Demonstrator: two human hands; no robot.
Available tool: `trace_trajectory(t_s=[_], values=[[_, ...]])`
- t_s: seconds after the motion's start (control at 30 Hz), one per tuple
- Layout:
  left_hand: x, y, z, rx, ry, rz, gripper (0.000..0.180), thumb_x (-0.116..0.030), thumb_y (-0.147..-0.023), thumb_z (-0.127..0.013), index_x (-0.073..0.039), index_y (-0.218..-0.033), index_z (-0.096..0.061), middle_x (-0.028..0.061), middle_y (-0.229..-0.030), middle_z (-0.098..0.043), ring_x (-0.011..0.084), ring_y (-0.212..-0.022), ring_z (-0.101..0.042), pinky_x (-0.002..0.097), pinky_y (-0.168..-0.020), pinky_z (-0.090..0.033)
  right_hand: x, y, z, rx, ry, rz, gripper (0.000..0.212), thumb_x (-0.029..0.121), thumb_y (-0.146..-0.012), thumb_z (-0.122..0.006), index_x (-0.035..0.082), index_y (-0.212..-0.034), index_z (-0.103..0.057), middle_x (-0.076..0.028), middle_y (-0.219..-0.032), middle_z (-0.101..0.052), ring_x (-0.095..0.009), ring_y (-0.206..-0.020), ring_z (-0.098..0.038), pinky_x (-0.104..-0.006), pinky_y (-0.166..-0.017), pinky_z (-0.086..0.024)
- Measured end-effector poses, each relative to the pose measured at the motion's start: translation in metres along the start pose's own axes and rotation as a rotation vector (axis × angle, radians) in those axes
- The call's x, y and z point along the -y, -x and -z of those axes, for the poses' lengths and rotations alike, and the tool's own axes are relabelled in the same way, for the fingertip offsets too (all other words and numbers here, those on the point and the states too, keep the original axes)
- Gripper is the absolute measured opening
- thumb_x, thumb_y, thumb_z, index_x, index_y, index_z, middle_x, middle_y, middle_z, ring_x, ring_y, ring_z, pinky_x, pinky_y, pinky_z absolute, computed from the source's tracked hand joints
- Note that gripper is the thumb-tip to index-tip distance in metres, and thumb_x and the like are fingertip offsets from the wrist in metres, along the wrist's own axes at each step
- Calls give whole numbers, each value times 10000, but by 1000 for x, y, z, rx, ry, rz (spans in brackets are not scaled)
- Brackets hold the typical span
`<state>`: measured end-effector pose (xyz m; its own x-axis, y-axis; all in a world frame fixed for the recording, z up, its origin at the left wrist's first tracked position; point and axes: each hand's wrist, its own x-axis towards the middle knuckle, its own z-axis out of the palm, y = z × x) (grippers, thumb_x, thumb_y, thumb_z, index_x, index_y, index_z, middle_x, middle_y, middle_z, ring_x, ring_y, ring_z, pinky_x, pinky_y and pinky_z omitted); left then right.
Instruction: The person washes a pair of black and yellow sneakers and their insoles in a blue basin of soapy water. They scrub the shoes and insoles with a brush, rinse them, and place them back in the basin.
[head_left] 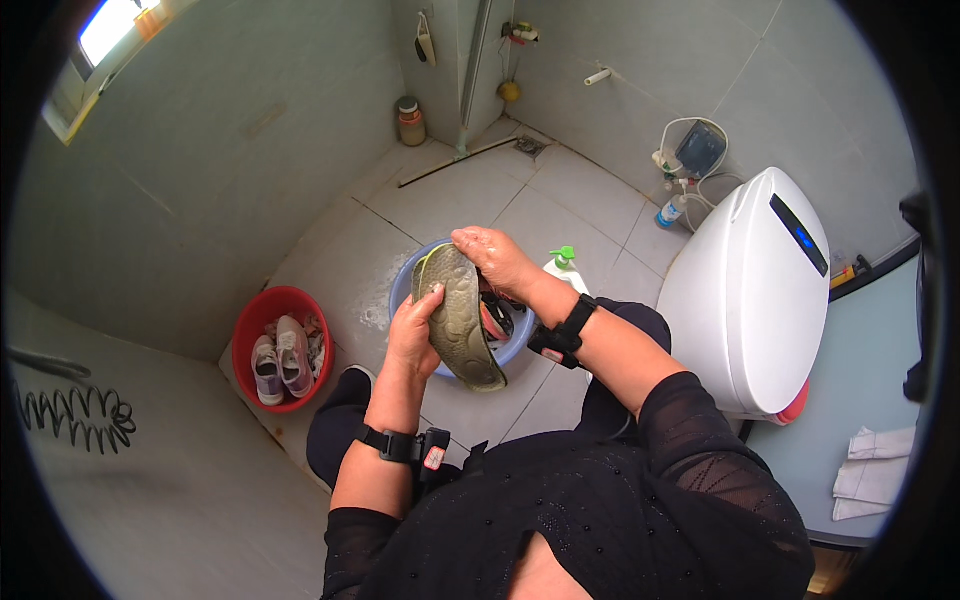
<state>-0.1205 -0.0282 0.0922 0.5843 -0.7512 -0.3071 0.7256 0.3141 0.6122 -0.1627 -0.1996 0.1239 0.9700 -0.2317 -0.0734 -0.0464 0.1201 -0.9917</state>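
I hold a shoe (462, 322) up over a blue basin (397, 292), its patterned olive-grey sole turned towards me and a yellow-green edge along its upper left. My left hand (413, 335) grips its left side, with the thumb pressed on the sole and the other fingers hidden behind. At the upper end, my right hand (495, 262) is closed around the edge; it looks wet. Below the shoe, something black and red (496, 318) shows inside the basin, partly covered. Foam or water lies on the tiles at the basin's left.
A red basin (238, 340) with a pair of light shoes (281, 360) stands at left. A white bottle with a green pump (564, 258) is right of the blue basin. The white toilet (745, 290) stands at right. A floor squeegee (470, 160) leans at the back.
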Motion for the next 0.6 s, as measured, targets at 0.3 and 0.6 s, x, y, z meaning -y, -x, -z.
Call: trace_trajectory(t_s=[0.3,0.6], values=[[-2,0,-5,11,-17,21,294,-171,-946,-555,-24,-1200,-548,101,-1105,-646,239,-971,-647,392,-880,-524,-5,4,13,-18,300,168,250,288,-954,-547,41,-986,-559,-92,-716,-583,-218,-650,-544,-307,-624,-467],[5,-4,-14,64,23,14,555,-467,-1015,-355,-50,-1379,-404,127,-1362,-500,264,-1231,-510,427,-1039,-409,2,-32,-29,-351,1217,493,342,343,-957,-492,50,-1105,-588,-159,-971,-653,-363,-982,-602,-473,-879,-461]])
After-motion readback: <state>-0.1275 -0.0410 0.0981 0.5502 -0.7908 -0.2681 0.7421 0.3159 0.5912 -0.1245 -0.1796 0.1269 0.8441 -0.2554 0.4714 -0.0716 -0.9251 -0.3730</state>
